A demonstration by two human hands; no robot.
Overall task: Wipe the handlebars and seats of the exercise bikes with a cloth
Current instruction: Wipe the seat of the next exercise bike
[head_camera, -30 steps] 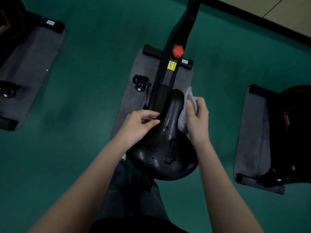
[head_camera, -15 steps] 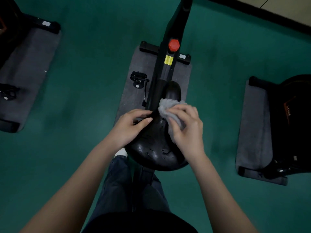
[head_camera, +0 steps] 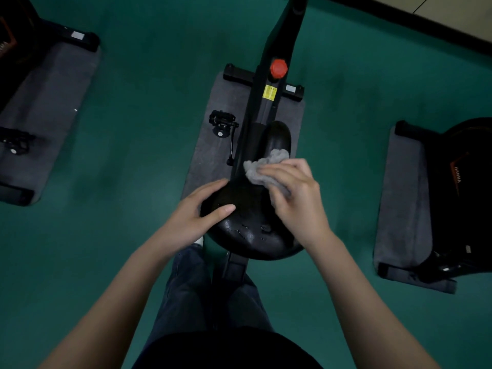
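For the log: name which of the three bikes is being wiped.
The middle bike, with the red knob: the right hand holds the cloth on its seat; the other two stand untouched.

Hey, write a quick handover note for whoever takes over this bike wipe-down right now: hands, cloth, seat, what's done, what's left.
Left hand: open, resting on the left side of the seat, steadying it.
Right hand: grips the grey cloth, pressing it on the narrow middle of the seat, behind the nose.
Done: unclear how much is wiped; droplets show on the wide rear part.
Left: wipe the rear of the seat, then the handlebars (out of view), then the left bike and the right bike.
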